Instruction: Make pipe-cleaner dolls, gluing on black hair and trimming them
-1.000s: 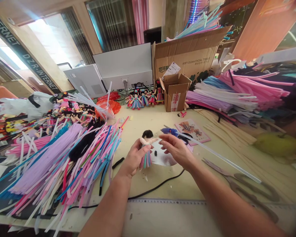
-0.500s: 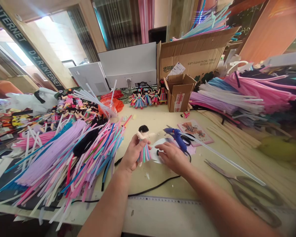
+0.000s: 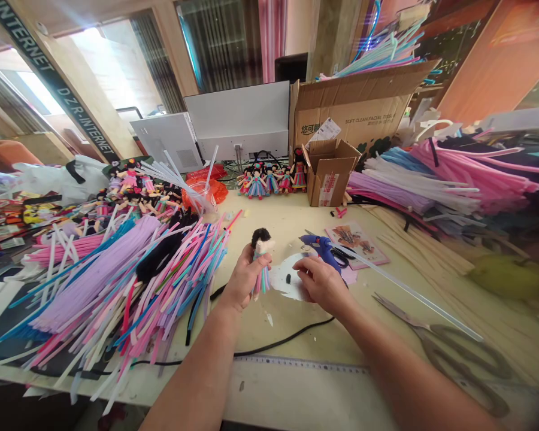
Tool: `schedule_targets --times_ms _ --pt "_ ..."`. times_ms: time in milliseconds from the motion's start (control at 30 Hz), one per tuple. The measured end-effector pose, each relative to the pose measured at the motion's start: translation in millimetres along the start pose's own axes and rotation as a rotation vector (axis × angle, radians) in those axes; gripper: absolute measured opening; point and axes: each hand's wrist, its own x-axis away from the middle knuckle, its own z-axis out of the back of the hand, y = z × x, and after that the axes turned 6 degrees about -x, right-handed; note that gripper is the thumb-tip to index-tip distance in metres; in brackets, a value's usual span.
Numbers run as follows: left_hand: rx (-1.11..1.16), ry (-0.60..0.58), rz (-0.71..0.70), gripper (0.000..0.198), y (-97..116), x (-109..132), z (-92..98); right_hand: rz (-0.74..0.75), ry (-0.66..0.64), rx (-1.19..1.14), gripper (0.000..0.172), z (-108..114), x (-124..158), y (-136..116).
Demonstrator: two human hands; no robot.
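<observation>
The left hand [image 3: 244,279] grasped a pipe-cleaner doll [image 3: 264,246], seemingly mid-assembly, while the right hand [image 3: 320,280], grip unclear, apparently needed precision beside a black tuft [image 3: 288,279].

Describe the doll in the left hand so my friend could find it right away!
Start at the big pale table, then go to the person's left hand near the picture's middle. That hand holds a little doll with fuzzy black hair and a pastel striped skirt. Other dolls bunch by the monitor; only this one is in a hand.
</observation>
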Motion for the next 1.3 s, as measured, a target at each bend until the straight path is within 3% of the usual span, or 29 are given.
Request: schedule_targets --times_ms 167,300,367,433,500,567,700,800,933,1133,1300 --pt "0.068 0.035 0.078 0.044 1.6 -2.0 0.2 -0.11 -0.15 0.046 0.011 19.6 1.9 -2.0" --pt "0.096 0.026 0.08 0.044 3.9 -0.8 -0.3 -0.216 -0.273 0.112 0.033 53.4 2.1 17.6" --pt "0.097 -0.002 0.064 0.045 4.8 0.8 -1.1 -0.289 -0.213 0.17 0.04 64.4 -1.0 32.3" --pt "0.099 -0.029 0.057 0.047 5.6 2.8 -2.5 -0.339 -0.03 0.219 0.043 66.2 -6.4 44.0" --pt "0.087 -0.043 0.073 0.045 6.0 4.7 -4.4 -0.346 0.129 0.213 0.041 59.5 -13.0 49.1" --pt "0.064 -0.053 0.1 0.043 5.7 6.2 -6.2 -0.325 0.183 0.122 0.037 48.3 -19.3 48.1" --pt "0.003 -0.11 0.118 0.045 1.8 6.4 -7.8 -0.32 0.203 -0.039 0.03 30.0 -27.0 40.7" --pt "-0.038 -0.131 0.087 0.043 -1.7 5.1 -7.0 -0.336 0.228 -0.092 0.029 28.3 -27.7 39.3" --pt "-0.097 -0.114 0.027 0.039 -2.1 4.7 -5.2 -0.355 0.213 -0.229 0.038 40.7 -22.4 35.1" --pt "-0.276 -0.029 -0.04 0.033 1.2 6.2 -4.4 -0.265 0.206 -0.751 0.041 71.6 -3.7 2.2" --pt "-0.414 -0.017 -0.092 0.038 -2.6 4.3 -2.5 -0.222 0.123 -0.73 0.041 80.7 5.3 -15.5"
